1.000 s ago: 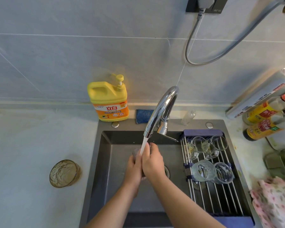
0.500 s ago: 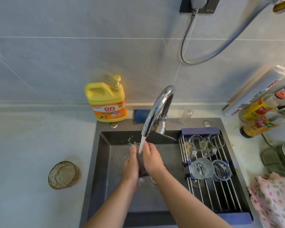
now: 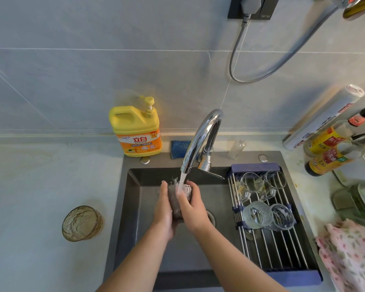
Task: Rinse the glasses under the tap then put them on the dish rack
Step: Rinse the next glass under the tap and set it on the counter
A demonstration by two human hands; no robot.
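Left hand [image 3: 162,213], right hand [image 3: 195,207] together, clamped on glass [image 3: 175,204], frame centre; tap [image 3: 200,135] stream now strikes glass, splashing; rinse underway, dish rack [image 3: 282,249] next

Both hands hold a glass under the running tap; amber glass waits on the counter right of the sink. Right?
Wrong side: the head view shows the amber glass on the counter left of the sink. The left hand and right hand do hold a glass under the running tap.
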